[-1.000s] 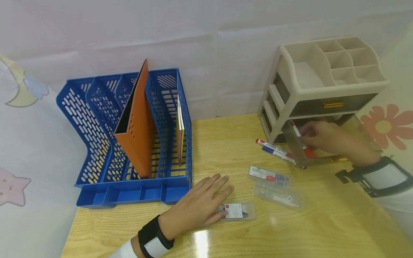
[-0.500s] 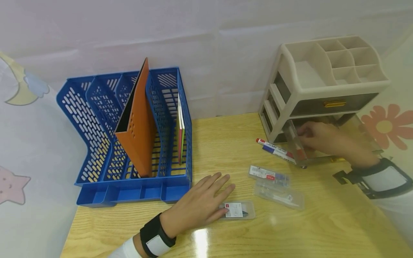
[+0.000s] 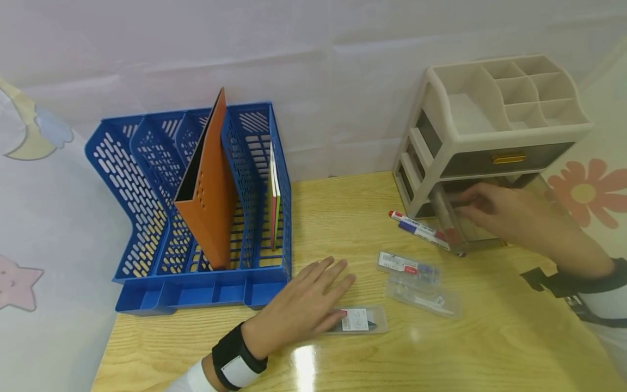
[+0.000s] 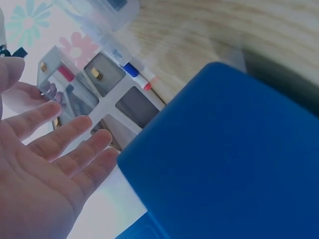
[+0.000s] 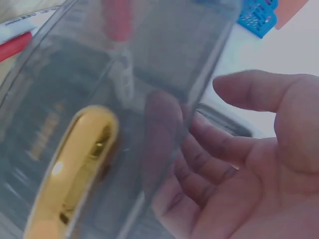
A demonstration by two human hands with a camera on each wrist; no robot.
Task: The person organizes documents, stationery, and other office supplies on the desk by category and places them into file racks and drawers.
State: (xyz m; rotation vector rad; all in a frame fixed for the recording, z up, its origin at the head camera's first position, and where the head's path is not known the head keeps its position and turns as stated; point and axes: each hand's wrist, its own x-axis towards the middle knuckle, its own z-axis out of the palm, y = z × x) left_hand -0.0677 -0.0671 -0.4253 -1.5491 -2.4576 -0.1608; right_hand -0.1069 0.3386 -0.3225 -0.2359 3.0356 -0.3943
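Note:
My right hand (image 3: 504,212) is over the pulled-out translucent drawer (image 3: 447,218) of a cream desk organizer (image 3: 436,130). Its fingers are loosely bent and the thumb stands apart, with nothing between them in the right wrist view. Through the drawer front, beside a gold handle (image 5: 75,169), a red-capped marker (image 5: 119,25) lies inside. My left hand (image 3: 299,307) lies with fingers spread, thumb at the left end of a clear plastic case (image 3: 362,320) with a white label. A red-capped marker (image 3: 404,218) and a blue-capped marker (image 3: 416,228) lie left of the drawer, partly behind its wall.
Two more clear cases, one labelled (image 3: 404,265) and one with a white item inside (image 3: 426,298), lie mid-table. On the left stands a blue file rack (image 3: 196,291) with an orange folder (image 3: 210,207) and thin booklets (image 3: 274,207).
My right hand had a marker at its fingers over the drawer, lowered it inside and let go; the hand has since lifted slightly to the right. My left hand has barely moved.

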